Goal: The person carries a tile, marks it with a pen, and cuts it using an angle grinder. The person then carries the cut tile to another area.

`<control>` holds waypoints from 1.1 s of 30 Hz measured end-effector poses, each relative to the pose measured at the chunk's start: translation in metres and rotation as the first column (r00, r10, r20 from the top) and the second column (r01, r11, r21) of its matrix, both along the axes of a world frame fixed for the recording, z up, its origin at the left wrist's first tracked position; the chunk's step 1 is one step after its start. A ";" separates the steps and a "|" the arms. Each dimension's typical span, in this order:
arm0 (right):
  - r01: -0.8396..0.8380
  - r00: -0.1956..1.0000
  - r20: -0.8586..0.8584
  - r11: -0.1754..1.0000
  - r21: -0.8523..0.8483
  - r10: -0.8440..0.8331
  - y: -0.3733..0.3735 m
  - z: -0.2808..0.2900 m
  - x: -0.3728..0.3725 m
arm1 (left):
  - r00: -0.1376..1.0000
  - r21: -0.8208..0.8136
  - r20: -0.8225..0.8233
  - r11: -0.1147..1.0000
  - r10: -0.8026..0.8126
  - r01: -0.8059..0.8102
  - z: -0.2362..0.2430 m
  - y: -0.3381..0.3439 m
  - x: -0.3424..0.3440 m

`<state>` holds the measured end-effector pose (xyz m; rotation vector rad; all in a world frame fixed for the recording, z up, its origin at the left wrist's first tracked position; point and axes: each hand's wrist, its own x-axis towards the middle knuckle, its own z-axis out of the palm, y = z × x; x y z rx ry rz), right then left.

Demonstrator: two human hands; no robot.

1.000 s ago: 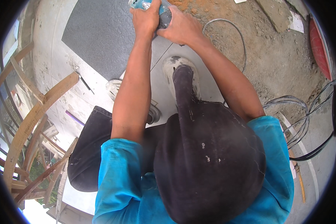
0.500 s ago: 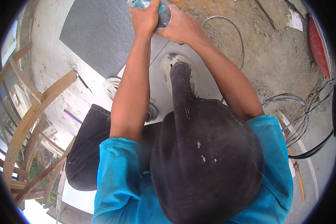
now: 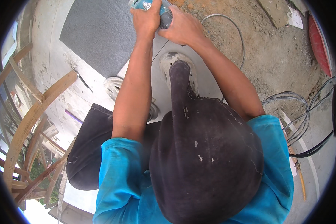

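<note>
Both hands are at the top edge, closed around a teal-and-grey handheld power tool (image 3: 166, 19) whose far end runs out of the picture. My left hand (image 3: 147, 21) wraps its teal part, thumb along the top. On the grey part, my right hand (image 3: 185, 27) grips from the right. The tool is over the right edge of a dark grey, rough-faced tile (image 3: 95, 35); whether it touches the tile cannot be seen. Below my hands is my pale, dusty shoe (image 3: 175, 59); the other shoe (image 3: 113, 86) shows beside my left forearm.
Curved-looking wooden framing (image 3: 33, 115) stands at left, near a dark thin rod (image 3: 84, 83) and a purple stick (image 3: 73, 116) on pale flooring. Bare soil (image 3: 265, 44) lies right, with a looped cable (image 3: 241, 41), coiled cables (image 3: 300, 112) and a red curved object (image 3: 318, 46).
My hands and the tool have shifted very slightly right and down. My left forearm has moved a little right. The grip stays the same.
</note>
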<state>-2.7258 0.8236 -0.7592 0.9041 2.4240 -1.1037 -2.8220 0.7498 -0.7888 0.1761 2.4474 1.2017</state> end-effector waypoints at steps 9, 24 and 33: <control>-0.012 1.000 0.025 0.998 -0.060 0.014 0.003 0.000 0.005 | 0.999 -0.026 0.050 1.000 0.013 -0.012 0.002 0.000 0.002; -0.005 1.000 0.025 0.998 -0.059 0.007 0.002 0.001 0.016 | 0.999 -0.014 0.039 0.999 0.035 -0.034 0.005 0.000 0.015; 0.020 1.000 0.012 0.999 0.045 -0.021 -0.005 0.002 0.020 | 0.998 0.032 0.056 0.999 0.019 -0.021 0.004 -0.001 0.020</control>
